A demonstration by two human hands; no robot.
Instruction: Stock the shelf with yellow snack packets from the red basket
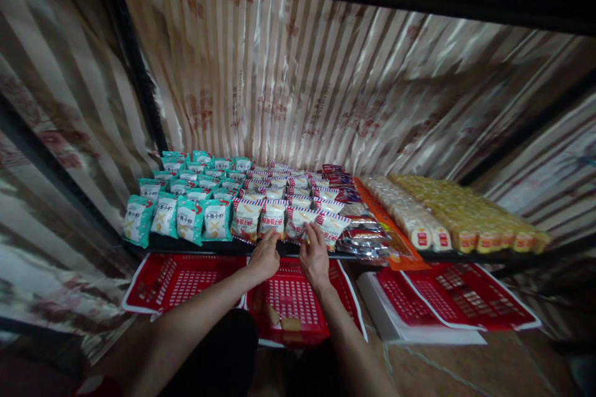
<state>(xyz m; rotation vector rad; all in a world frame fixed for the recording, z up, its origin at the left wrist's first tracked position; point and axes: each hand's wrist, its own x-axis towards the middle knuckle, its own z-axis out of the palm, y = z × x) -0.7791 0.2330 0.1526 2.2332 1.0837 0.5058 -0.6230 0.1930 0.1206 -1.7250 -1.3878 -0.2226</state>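
Rows of small white snack bags (272, 216) with red print and striped top edges stand in the middle of a low black shelf. My left hand (265, 257) reaches to the bottom of a front-row bag, its fingers stretched out against it. My right hand (315, 258) lies against the lower front of the neighbouring white bags, fingers extended and slightly apart. Those bags lean at an angle and overlap. Teal snack bags (217, 221) stand in rows to the left. Silvery and dark red packets (365, 237) lie stacked just right of my right hand.
An orange package (395, 242), white wrapped rolls (405, 214) and yellow wrapped rolls (465, 211) fill the shelf's right side. Red baskets (190, 279) sit below the front edge; the middle basket (344, 298) holds a few tan pieces. Black posts (139, 68) frame the shelf.
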